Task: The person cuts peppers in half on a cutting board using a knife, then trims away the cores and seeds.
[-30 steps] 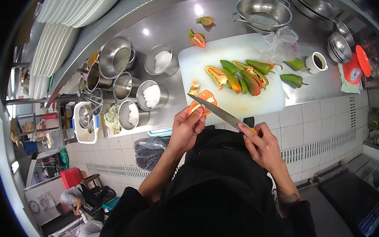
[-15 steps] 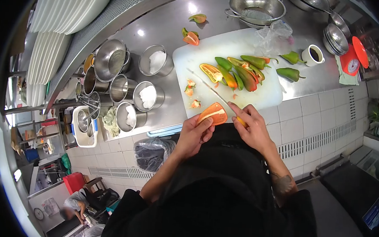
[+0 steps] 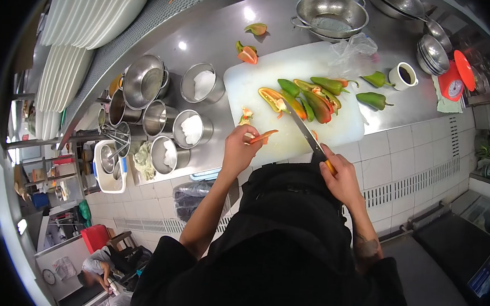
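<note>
My left hand (image 3: 239, 151) pinches a piece of orange-red pepper (image 3: 265, 136), seen nearly edge-on, over the near left edge of the white cutting board (image 3: 249, 80). Closed around the black and yellow handle of a knife (image 3: 305, 130) is my right hand (image 3: 341, 178), by the board's near edge. The blade points up and left, its tip close to a cut half pepper (image 3: 271, 98). Green and red peppers (image 3: 318, 108), some halved, lie together on the board. Pepper core scraps (image 3: 246, 116) sit just above my left hand.
Steel pots (image 3: 191, 128), some holding white contents, stand left of the board. A colander (image 3: 332, 15) and a plastic bag (image 3: 355, 54) are at the back. To the right are whole green peppers (image 3: 374, 100), a white cup (image 3: 403, 77) and a red scale (image 3: 451, 87).
My left hand has moved up and left, and the pepper piece has turned edge-on. My right hand has shifted right and down, bringing the knife away from that piece.
</note>
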Tool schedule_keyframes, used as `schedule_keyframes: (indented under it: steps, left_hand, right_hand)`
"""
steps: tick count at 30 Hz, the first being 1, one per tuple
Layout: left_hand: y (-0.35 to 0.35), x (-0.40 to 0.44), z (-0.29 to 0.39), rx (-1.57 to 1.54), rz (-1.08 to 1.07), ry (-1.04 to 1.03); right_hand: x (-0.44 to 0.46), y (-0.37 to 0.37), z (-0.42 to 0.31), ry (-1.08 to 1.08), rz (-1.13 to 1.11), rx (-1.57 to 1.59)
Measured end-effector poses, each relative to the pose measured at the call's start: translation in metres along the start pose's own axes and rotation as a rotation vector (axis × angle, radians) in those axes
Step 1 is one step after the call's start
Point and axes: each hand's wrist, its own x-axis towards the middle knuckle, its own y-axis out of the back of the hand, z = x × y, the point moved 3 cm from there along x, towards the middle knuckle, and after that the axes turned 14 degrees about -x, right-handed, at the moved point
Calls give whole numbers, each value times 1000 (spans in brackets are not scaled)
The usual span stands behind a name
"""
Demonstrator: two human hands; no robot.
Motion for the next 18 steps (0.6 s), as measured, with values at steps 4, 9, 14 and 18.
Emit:
schedule_keyframes:
  steps: [4, 9, 14, 18]
  left_hand:
    - [-14, 23, -27, 35, -16, -104]
    - [-39, 22, -22, 434, -183, -312]
    - [0, 73, -23, 5, 72, -244]
    - [34, 142, 4, -175, 206, -97]
  right_hand:
    - [-4, 7, 1, -102, -58, -44]
    - [-13, 5, 7, -78, 15, -37]
    - [-26, 7, 11, -153, 16, -44]
    - [-28, 10, 13, -194, -1, -57]
